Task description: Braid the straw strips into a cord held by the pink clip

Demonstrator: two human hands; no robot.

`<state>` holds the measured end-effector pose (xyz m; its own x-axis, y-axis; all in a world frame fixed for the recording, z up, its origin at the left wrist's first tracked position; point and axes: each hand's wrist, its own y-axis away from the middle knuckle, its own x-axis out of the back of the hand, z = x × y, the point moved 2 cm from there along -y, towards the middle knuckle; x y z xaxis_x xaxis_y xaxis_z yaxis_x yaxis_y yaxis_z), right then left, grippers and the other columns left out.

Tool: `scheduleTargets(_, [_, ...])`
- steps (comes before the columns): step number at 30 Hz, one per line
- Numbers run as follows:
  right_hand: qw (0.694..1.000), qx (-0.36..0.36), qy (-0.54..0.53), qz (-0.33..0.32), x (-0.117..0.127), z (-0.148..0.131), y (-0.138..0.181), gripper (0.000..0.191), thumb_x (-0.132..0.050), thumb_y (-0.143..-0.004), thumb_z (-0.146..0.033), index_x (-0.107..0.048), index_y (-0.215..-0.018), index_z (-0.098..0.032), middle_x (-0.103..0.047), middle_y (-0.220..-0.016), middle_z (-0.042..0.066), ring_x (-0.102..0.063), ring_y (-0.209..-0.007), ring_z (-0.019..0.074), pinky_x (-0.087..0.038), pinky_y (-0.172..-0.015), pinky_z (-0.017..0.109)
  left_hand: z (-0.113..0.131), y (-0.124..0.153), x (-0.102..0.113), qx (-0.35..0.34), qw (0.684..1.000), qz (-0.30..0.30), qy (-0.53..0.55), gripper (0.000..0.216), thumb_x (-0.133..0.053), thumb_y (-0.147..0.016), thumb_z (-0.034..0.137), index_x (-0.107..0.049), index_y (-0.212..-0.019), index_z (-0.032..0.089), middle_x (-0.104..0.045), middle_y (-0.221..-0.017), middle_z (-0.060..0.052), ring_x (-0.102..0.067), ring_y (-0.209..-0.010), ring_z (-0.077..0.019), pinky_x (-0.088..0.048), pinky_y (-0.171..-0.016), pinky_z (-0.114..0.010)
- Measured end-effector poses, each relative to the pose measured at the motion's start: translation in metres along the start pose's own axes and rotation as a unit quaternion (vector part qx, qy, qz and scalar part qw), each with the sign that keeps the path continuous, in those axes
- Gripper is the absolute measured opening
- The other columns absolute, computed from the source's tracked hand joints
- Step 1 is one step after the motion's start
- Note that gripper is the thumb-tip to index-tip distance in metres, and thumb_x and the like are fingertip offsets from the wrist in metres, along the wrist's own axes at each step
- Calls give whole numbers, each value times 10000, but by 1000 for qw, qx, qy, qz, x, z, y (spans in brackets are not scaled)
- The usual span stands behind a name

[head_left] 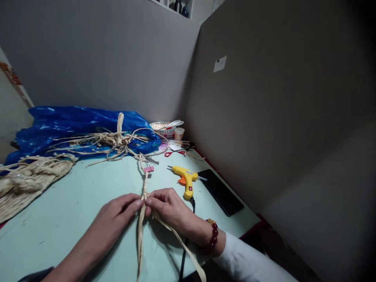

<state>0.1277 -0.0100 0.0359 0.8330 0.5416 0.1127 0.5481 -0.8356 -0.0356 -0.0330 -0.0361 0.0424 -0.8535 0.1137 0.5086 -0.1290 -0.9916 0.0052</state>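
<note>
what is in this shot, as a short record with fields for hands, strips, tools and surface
hands: left hand and right hand both pinch the straw strips, fingertips almost meeting
strips: loose ends trail toward the near edge; beyond the hands a pink clip grips them
tools: yellow glue gun just beyond the right hand; red scissors farther back
other: black phone by the right wall; blue bag at the back left
surface: pale green table
</note>
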Motion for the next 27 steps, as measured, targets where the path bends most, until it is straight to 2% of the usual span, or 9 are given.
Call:
scheduleTargets(1, [1000, 4, -4, -5, 0, -2, 1, 263, -503, -876, -194, -617, -651, -119, -454, -531, -37, -325, -508, 75, -263, -507, 206, -3, -4, -3, 5, 996, -61, 68, 318, -556, -816, 487, -640, -751, 187, -631, -756, -25, -551, -753, -200, -410, -707, -293])
scheduleTargets(2, [1000, 10, -6, -11, 0, -3, 1, 260, -496, -879, -185, -616, -658, -118, -465, -540, -34, -338, -517, 77, -275, -520, 205, -6, -6, -7, 15, 987, -94, 131, 333, -572, -812, 493, -625, -729, 175, -599, -721, -14, -523, -710, -176, -400, -671, -275])
scheduleTargets(6, [999, 35, 5, -35, -1, -6, 2, 236, -496, -883, -198, -638, -716, -111, -573, -655, 3, -438, -601, 96, -342, -607, 210, -14, -7, -20, 70, 942, -114, 306, 275, -641, -806, 430, -588, -761, 164, -516, -645, 42, -389, -541, -76, -303, -518, -200])
scheduleTargets(11, [998, 50, 9, -47, 0, -2, -1, 238, -503, -877, -218, -655, -728, -111, -610, -673, 14, -501, -643, 115, -380, -659, 217, -14, -5, -21, 112, 918, -152, 350, 303, -656, -794, 440, -564, -721, 161, -434, -545, 85, -254, -400, -20, -154, -398, -178])
scheduleTargets(14, [998, 45, 31, -42, 1, 1, -2, 257, -496, -885, -213, -647, -704, -111, -623, -671, 20, -486, -611, 104, -370, -623, 207, -14, -6, -17, 112, 913, -189, 344, 293, -666, -784, 439, -587, -759, 158, -414, -561, 94, -243, -388, -12, -158, -388, -175])
scheduleTargets(18, [988, 68, 141, -5, 0, -2, 3, 280, -465, -916, -200, -658, -727, -125, -667, -708, 30, -522, -612, 98, -372, -628, 200, -10, -3, -15, 86, 934, -155, 310, 241, -637, -800, 388, -589, -768, 154, -489, -576, 55, -371, -430, -39, -241, -425, -186])
scheduleTargets(22, [945, 89, 306, 79, -2, -9, 12, 234, -490, -909, -197, -678, -780, -145, -678, -689, 27, -507, -571, 94, -340, -604, 215, -7, 2, -17, 150, 920, -112, 344, 299, -710, -699, 408, -552, -806, 179, -389, -562, 108, -149, -430, -22, -99, -396, -182])
scheduleTargets(24, [927, 98, 350, 88, -4, -10, 16, 226, -489, -914, -214, -668, -788, -158, -671, -677, 20, -476, -549, 91, -313, -574, 222, -7, 2, -17, 164, 936, -73, 303, 322, -685, -696, 457, -544, -791, 184, -346, -536, 115, -141, -437, -36, -78, -402, -195])
scheduleTargets(27, [902, 122, 404, 90, -6, -9, 18, 211, -479, -911, -213, -618, -758, -169, -650, -675, 9, -444, -552, 94, -282, -556, 236, -8, -2, -14, 121, 976, -24, 178, 327, -590, -739, 508, -547, -718, 185, -336, -498, 101, -251, -446, -69, -169, -427, -209])
